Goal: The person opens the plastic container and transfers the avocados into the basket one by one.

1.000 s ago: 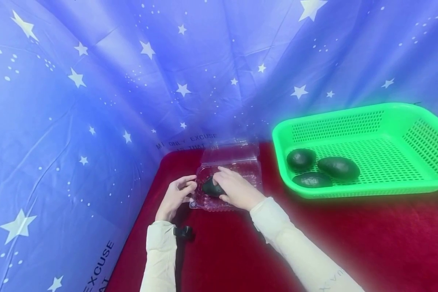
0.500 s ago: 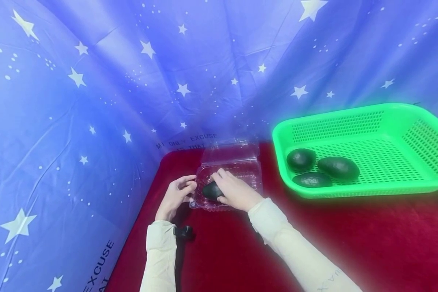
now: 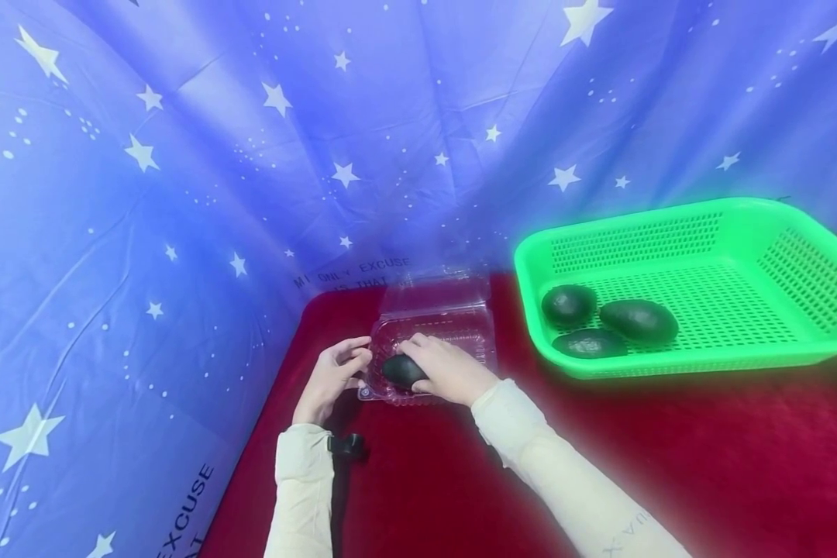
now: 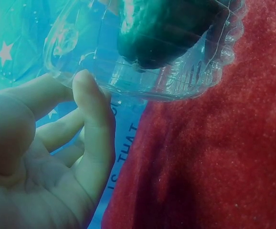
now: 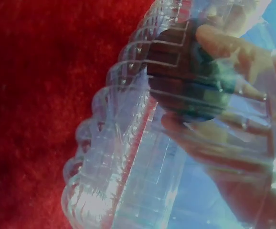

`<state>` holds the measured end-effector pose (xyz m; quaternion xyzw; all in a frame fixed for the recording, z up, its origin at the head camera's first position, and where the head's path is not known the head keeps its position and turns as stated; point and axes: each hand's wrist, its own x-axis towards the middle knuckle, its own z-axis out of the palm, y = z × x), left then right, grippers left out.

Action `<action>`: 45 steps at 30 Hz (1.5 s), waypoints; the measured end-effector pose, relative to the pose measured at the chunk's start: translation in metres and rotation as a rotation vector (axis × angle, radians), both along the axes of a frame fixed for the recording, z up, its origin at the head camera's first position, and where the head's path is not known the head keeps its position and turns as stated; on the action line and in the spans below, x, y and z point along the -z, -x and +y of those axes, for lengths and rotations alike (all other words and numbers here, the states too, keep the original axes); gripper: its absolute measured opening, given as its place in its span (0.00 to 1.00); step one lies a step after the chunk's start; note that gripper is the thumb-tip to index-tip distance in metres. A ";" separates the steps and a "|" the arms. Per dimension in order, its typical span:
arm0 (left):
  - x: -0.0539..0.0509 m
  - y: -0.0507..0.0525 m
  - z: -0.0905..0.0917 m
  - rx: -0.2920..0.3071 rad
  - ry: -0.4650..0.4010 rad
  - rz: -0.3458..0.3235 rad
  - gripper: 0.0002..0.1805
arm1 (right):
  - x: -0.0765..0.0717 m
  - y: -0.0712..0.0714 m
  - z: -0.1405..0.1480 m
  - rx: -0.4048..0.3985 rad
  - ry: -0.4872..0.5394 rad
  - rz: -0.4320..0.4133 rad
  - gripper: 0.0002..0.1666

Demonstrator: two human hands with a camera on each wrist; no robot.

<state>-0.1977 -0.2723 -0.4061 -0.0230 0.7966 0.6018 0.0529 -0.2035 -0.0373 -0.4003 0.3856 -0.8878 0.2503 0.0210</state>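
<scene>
A clear plastic clamshell box [image 3: 480,333] lies on the red cloth with its lid [image 3: 435,293] folded back. Inside, near its left front corner, is a dark green avocado [image 3: 401,372]. My right hand [image 3: 455,372] grips that avocado from above and the right; through the clear wall, the right wrist view shows thumb and fingers of the hand [image 5: 224,148] around the avocado [image 5: 185,76]. At the left side of the box, my left hand [image 3: 326,378] pinches the rim; in the left wrist view, the hand [image 4: 47,152] has thumb and finger at the box edge [image 4: 176,98].
A green plastic basket [image 3: 746,341] stands to the right on the red cloth [image 3: 432,480]. Three more avocados [image 3: 638,321] lie in its left part. A blue curtain [image 3: 404,101] with white stars hangs behind and along the left side.
My right hand has drawn slightly nearer to me, and the avocado has shifted and turned toward the box's front left corner. The left hand keeps its place on the rim. The head view tilts slightly.
</scene>
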 end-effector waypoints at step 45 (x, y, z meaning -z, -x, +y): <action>0.001 0.001 -0.002 0.020 -0.003 -0.008 0.25 | -0.043 -0.009 0.067 0.098 0.035 0.173 0.36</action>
